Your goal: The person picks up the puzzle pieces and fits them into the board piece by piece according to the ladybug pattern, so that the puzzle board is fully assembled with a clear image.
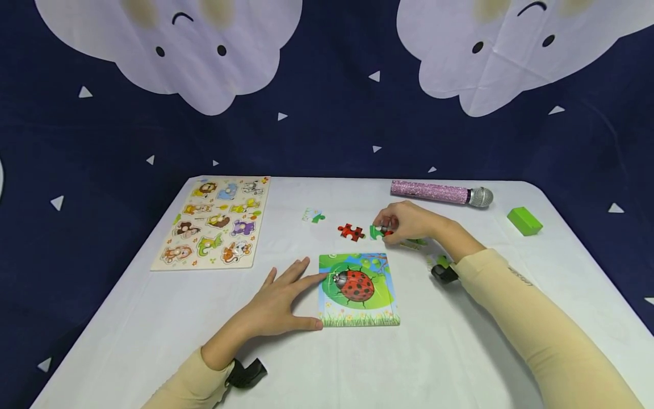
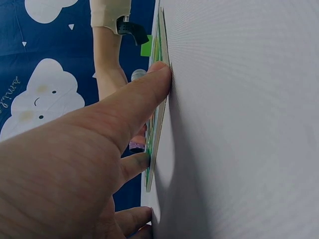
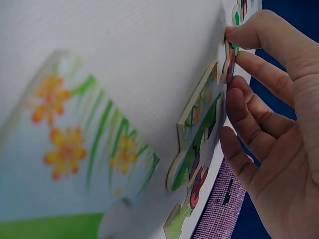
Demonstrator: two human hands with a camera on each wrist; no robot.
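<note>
Left hand (image 1: 278,304): fingers spread wide, thumb and index finger touching ladybug board (image 1: 357,289) at its right. Right hand (image 1: 406,221): thumb and fingertip pinching green piece (image 1: 377,233), beyond board. Red piece (image 1: 351,232) just left of right hand.

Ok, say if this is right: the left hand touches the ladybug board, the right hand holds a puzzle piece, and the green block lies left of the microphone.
Not left: the head view shows the green block right of the microphone. The left hand does touch the ladybug board, and the right hand holds a puzzle piece.
</note>
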